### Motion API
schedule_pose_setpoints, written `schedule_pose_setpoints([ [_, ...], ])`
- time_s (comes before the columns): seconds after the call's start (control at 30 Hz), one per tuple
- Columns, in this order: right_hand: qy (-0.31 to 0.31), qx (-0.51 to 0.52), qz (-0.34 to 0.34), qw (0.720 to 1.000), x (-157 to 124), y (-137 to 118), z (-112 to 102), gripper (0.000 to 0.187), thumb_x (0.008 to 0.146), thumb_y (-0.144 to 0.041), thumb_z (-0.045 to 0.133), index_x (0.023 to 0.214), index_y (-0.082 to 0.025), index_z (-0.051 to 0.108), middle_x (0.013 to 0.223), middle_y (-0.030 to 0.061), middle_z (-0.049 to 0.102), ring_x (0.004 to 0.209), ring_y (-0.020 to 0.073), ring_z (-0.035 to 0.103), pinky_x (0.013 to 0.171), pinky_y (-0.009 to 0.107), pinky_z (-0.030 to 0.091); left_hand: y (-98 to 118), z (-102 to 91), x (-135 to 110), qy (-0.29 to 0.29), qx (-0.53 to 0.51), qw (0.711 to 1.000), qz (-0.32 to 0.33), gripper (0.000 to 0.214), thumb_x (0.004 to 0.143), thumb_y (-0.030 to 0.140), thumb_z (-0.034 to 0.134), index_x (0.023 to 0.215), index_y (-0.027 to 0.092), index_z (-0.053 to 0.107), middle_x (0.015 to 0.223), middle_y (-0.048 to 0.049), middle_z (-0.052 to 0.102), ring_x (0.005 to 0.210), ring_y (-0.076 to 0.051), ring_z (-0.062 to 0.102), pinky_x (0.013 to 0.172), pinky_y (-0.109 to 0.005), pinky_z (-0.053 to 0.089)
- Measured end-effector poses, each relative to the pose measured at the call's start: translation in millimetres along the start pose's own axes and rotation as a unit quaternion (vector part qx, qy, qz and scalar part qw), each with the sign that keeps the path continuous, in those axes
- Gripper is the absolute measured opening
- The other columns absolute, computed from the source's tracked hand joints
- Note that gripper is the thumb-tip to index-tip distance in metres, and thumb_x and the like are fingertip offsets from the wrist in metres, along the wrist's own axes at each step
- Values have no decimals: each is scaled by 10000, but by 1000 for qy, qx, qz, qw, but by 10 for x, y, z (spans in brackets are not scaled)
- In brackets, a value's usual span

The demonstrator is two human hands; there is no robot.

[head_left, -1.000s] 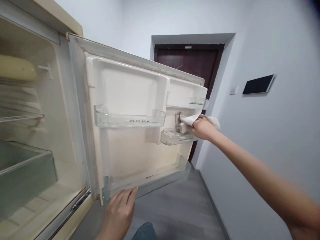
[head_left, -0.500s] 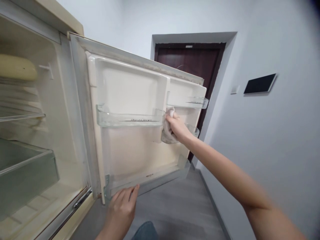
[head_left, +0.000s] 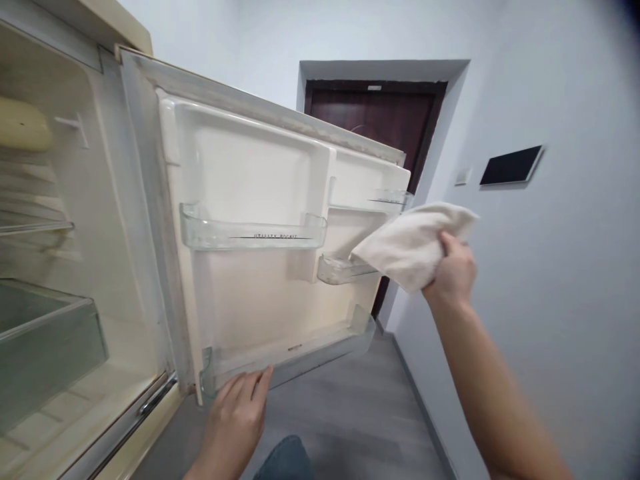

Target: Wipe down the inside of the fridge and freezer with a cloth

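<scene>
A white cloth [head_left: 413, 247] hangs spread from my right hand [head_left: 454, 272], which is closed on its right edge. The cloth is in front of the outer side of the open fridge door [head_left: 255, 167] and partly covers the small right door shelves. My left hand [head_left: 239, 410] has its fingers curled over the front rim of the clear bottom door shelf [head_left: 320, 353], near the shelf's left end. Higher on the door sit a clear shelf [head_left: 250, 233] with printed lettering and a small right shelf [head_left: 343, 270].
The fridge interior [head_left: 120, 293] on the left has a greenish clear drawer [head_left: 50, 360] and a yellowish rounded part [head_left: 23, 125]. Behind the fridge door stands a dark red door [head_left: 373, 117]. A black wall panel [head_left: 511, 165] hangs at right above grey flooring [head_left: 345, 413].
My right hand has pulled back from the small right door shelf and moved right, with the cloth now spread out in the air. My left hand stays on the bottom shelf.
</scene>
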State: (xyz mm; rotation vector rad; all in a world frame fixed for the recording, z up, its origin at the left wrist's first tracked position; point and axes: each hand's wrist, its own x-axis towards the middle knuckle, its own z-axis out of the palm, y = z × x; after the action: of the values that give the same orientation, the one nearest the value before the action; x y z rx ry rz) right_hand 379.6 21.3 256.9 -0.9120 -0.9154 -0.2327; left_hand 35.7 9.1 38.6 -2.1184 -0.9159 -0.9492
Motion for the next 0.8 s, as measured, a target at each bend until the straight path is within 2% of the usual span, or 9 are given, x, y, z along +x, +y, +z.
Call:
schedule_pose_setpoints([
  [0.1,212,68,-57,973,-27,61,-245,223,824,-302,491,1032,-243,548,1137,113,610,1077,272,607,883,421,521,1,-1,-5,-2,1,1000,1,329,780,12,539,1061,142,651,839,-27,733,762,-181,679,732,-340,534],
  [0.17,278,46,-171,944,-120,121,-322,256,816,-270,516,1066,-272,569,1127,75,619,1097,271,594,935,417,482,-1,-5,-7,-8,4,1000,7,339,782,9,525,1071,137,648,842,-32,734,762,-181,678,729,-337,534],
  [0.23,257,-26,-232,938,-237,255,-326,261,820,-296,527,1074,-262,578,1067,59,624,1064,284,598,934,446,470,-5,-9,-8,-10,5,1000,10,342,783,10,517,1073,134,648,842,-36,735,760,-181,676,730,-336,533],
  [0.3,177,-108,-222,953,-360,464,-269,287,850,-359,491,1092,-221,560,1104,88,598,1082,291,577,953,480,447,-9,-14,-10,-6,6,1000,9,336,786,17,512,1069,136,651,841,-39,737,763,-184,676,736,-338,531],
  [0.4,54,-141,-135,979,-559,807,-95,388,896,-425,401,1199,-194,471,1268,150,508,1197,273,497,1038,503,361,-12,-21,-14,3,2,1000,6,332,796,24,495,1057,147,660,840,-40,742,763,-180,673,745,-332,524],
  [0.5,17,-112,0,994,-784,986,131,533,907,-475,361,1338,-167,305,1340,210,433,1250,267,452,1055,498,343,-10,-26,-15,8,-2,1000,6,333,801,26,488,1055,150,664,847,-44,746,771,-180,675,753,-332,521],
  [0.57,42,-100,42,993,-932,965,275,607,908,-485,345,1390,-144,205,1389,243,371,1297,267,413,1067,485,338,-8,-27,-12,6,-4,1000,2,329,797,23,499,1053,147,665,850,-42,748,780,-183,679,754,-334,522],
  [0.63,62,-95,43,993,-1058,859,396,623,910,-465,327,1418,-140,168,1447,243,306,1351,257,358,1098,473,309,-6,-26,-11,1,-9,1000,-2,323,795,24,510,1051,144,666,853,-39,750,777,-181,682,743,-332,526],
  [0.8,50,-116,56,990,-1281,526,590,650,933,-432,220,1486,-104,125,1571,192,120,1465,236,140,1177,468,176,-8,-23,-20,-3,-12,1000,2,314,807,40,509,1062,144,658,855,-44,751,768,-179,684,726,-327,533],
])
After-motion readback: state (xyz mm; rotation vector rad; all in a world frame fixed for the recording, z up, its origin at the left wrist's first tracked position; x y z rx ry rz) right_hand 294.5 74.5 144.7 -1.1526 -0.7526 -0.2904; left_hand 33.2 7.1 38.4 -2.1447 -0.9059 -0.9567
